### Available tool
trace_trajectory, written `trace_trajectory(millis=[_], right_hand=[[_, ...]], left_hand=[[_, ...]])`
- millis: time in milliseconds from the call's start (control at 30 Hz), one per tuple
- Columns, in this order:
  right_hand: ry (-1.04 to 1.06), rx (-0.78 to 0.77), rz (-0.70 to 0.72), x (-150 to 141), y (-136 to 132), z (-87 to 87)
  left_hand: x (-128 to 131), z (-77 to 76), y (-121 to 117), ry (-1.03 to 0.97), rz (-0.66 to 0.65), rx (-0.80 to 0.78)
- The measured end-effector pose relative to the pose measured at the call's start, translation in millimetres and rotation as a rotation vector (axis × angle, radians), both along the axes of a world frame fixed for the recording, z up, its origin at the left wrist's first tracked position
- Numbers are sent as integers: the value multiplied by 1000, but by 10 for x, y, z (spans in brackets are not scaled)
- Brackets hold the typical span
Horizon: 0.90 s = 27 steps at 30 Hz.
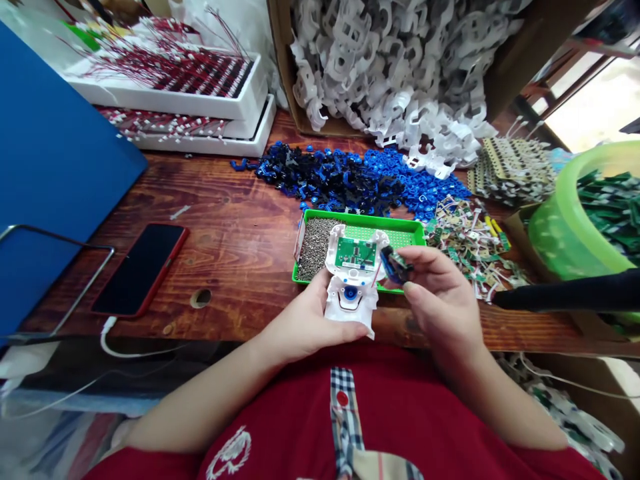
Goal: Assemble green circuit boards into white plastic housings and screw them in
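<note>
My left hand point(307, 320) grips a white plastic housing point(353, 283) from below. A green circuit board point(355, 253) sits in its upper half and a blue button point(351, 293) in its lower half. My right hand point(443, 297) pinches a small blue and black part with a bit of green board point(396, 265) at the housing's right edge. Thin wires run from that part toward the housing. Both hands hover over the near edge of a green tray point(405, 230) holding small screws point(316, 248).
On the wooden table lie a phone with a red case point(140, 268), a heap of blue and black plastic parts point(350, 177), small boards with wires point(470, 243), and white foam trays of red wires point(175, 80). A cardboard box of white housings point(400, 60) stands behind; a green basin point(575, 220) of boards is at right.
</note>
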State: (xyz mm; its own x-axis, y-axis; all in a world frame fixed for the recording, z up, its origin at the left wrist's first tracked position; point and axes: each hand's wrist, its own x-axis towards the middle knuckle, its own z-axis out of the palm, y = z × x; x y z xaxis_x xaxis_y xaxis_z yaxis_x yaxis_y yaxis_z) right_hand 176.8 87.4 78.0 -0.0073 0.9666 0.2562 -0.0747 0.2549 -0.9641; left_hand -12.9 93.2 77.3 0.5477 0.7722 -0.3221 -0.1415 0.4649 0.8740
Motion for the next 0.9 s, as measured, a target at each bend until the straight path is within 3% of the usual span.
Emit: trace_trajectory(millis=[133,233,567,900], right_hand=[[-535,494,-318,17,115,69],[-821,677,-311,20,201,89],[-955,469,186,73,43,130],[-1181,539,208,42,-14,301]], left_hand=[[25,-3,-38,15,8,-10],[37,15,-62,-29,2,5],[16,57,-107,-85,60,52],[4,0,-105,-105,82,120]])
